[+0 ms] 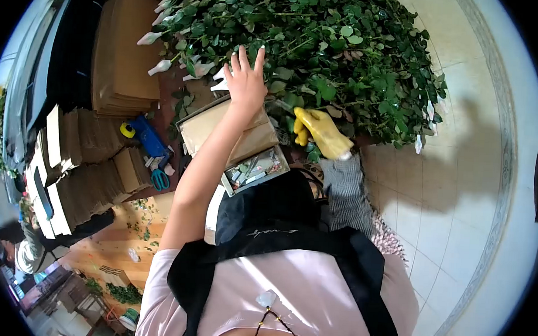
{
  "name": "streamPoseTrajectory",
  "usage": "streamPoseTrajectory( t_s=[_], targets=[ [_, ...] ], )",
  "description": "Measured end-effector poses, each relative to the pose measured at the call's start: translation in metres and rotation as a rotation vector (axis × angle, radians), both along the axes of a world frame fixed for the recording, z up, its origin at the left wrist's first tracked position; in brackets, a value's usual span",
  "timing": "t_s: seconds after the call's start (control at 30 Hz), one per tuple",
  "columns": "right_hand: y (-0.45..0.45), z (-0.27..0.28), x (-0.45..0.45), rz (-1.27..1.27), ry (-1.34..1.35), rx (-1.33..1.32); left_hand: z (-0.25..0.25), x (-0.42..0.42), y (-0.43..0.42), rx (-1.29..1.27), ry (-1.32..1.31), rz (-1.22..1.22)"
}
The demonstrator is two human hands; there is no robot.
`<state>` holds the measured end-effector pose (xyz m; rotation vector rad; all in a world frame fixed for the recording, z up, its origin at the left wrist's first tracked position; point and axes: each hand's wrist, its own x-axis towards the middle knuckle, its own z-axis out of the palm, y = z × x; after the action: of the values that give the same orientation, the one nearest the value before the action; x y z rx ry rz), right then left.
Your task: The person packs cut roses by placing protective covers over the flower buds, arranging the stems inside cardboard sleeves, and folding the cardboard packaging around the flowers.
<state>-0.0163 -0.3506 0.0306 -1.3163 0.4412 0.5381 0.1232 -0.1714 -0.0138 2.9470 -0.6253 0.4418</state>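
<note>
- Nearest, a shallow tray (285,165) stands before the apron (258,204), small scraps in its near compartment and a brown sheet (260,134) over the far part, under the bare forearm.
- Right hand (322,134), in a yellow glove below a grey knitted sleeve (344,193): at the near edge of the foliage, fingers curled leftward; I cannot tell whether they pinch anything.
- Left hand (246,85), bare: reaches farther out, fingers spread and holding nothing visible; contact with the leaves is unclear.
- Beyond both, leafy stems (324,43) lie heaped on the tabletop (169,96), their spread running mainly left to right; the right hand is nearer the heap's right end.
- White-wrapped buds (160,68) stick out at its left, past the bare hand.
</note>
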Motion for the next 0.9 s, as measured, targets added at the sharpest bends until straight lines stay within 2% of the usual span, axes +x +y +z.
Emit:
streamPoseTrajectory(
  t_s=[0.03, 0.1, 0.13, 0.17, 0.23, 0.3, 0.4, 0.43, 0.53, 0.57, 0.6, 0.67, 0.7, 0.77, 0.83, 0.9],
  targets=[
    [-0.002, 0.006, -0.009, -0.019, -0.023, 0.05, 0.026, -0.011, 0.005, -0.047, 0.002, -0.06],
    [0.007, -0.004, -0.023, -0.078, 0.02, -0.029, 0.045, -0.034, 0.018, -0.343, 0.339, -0.209],
    [0.01, -0.005, -0.028, -0.075, 0.004, 0.031, 0.044, -0.047, 0.02, -0.33, 0.484, -0.212],
    [0.012, -0.001, -0.03, -0.069, 0.006, 0.044, 0.046, -0.071, 0.024, -0.188, 0.527, -0.236],
    [0.016, 0.008, -0.033, -0.164, -0.04, 0.133, 0.036, -0.099, 0.025, -0.133, 0.173, -0.319],
    [0.017, 0.012, -0.043, -0.04, -0.049, 0.09, 0.035, -0.1, 0.024, -0.137, 0.239, -0.277],
    [0.02, -0.021, -0.075, 0.072, -0.022, 0.223, 0.031, -0.101, 0.026, -0.172, 0.379, -0.25],
    [0.029, -0.043, -0.083, 0.062, -0.023, 0.1, 0.028, -0.101, 0.027, -0.194, 0.452, -0.262],
    [0.036, -0.133, -0.062, 0.114, 0.003, 0.058, 0.023, -0.1, 0.028, -0.241, 0.402, -0.276],
    [0.037, -0.147, -0.047, 0.157, 0.006, 0.022, 0.021, -0.099, 0.028, -0.252, 0.403, -0.298],
    [0.037, -0.156, -0.034, 0.19, 0.016, -0.009, 0.022, -0.099, 0.03, -0.254, 0.404, -0.294],
    [0.031, -0.153, -0.027, 0.243, 0.024, -0.049, 0.03, -0.096, 0.04, -0.479, 0.382, -0.412],
    [0.026, -0.153, -0.033, 0.26, 0.034, -0.071, 0.037, -0.101, 0.047, -0.487, 0.387, -0.417],
    [0.016, -0.145, -0.047, 0.292, 0.048, -0.099, 0.055, -0.113, 0.071, -0.673, 0.411, -0.265],
    [0.01, -0.138, -0.066, 0.318, 0.086, -0.125, 0.071, -0.136, 0.104, -0.424, 0.233, 0.025],
    [0.004, -0.131, -0.082, 0.278, 0.128, -0.155, 0.058, -0.16, 0.141, -0.387, 0.133, 0.261]
  ],
)
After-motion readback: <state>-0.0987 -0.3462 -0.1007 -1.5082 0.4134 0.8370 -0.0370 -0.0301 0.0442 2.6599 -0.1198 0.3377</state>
